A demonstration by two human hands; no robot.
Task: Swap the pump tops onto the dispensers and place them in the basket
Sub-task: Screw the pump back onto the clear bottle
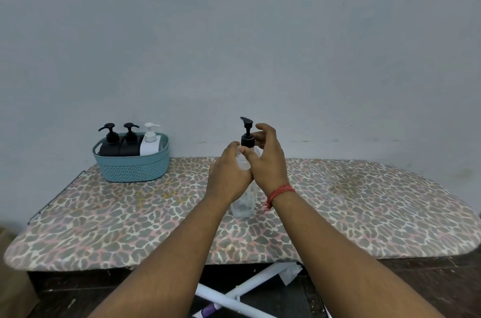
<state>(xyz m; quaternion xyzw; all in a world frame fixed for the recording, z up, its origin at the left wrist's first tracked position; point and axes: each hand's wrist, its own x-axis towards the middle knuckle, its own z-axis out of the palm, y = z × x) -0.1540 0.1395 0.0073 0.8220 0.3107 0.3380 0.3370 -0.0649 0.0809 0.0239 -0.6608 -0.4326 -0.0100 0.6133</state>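
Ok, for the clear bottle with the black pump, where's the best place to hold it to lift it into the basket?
Probably around the clear bottle mid-body, from the near side, where the left hand already wraps it. It stands upright on the ironing board. The black pump collar sits at the right hand fingertips; its narrow stem and nozzle look a poorer handle. The basket lies to the left.

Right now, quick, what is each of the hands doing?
Left hand: closed around the clear bottle.
Right hand: fingers pinching the black pump top on that bottle.
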